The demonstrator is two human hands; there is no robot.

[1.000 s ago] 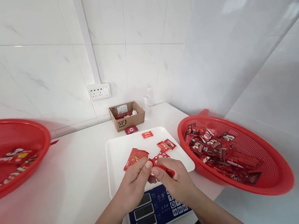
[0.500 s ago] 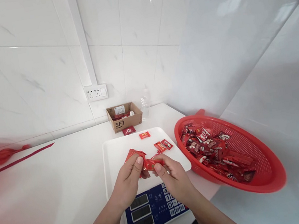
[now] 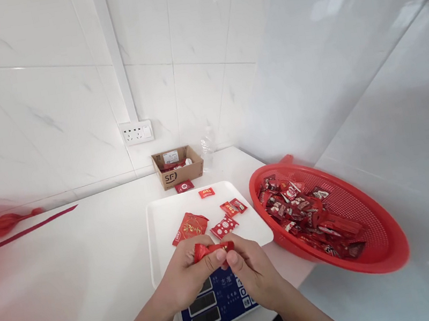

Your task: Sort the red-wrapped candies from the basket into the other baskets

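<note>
My left hand (image 3: 186,276) and my right hand (image 3: 252,268) meet over the front edge of a white tray (image 3: 164,228). Together they pinch a small red packet (image 3: 211,249) held between their fingertips. The tray rests on a blue-faced scale (image 3: 216,304), and my hands cover part of its keypad. Loose on the tray lie a larger red pouch (image 3: 190,227), a dotted red sachet (image 3: 224,227), a pair of small red sweets (image 3: 234,207) and one more sweet (image 3: 206,192) near the far edge.
A red mesh basket (image 3: 379,251) full of red wrapped sweets sits to the right. A small cardboard box (image 3: 177,167) stands at the back by the tiled wall, a red packet (image 3: 184,186) before it. A wall socket (image 3: 136,132) hangs above. Red ribbon (image 3: 0,224) lies far left.
Both hands have drawn back toward me with the small red packet, uncovering the dotted sachet on the tray. The view has turned right, so the left red basket is gone.
</note>
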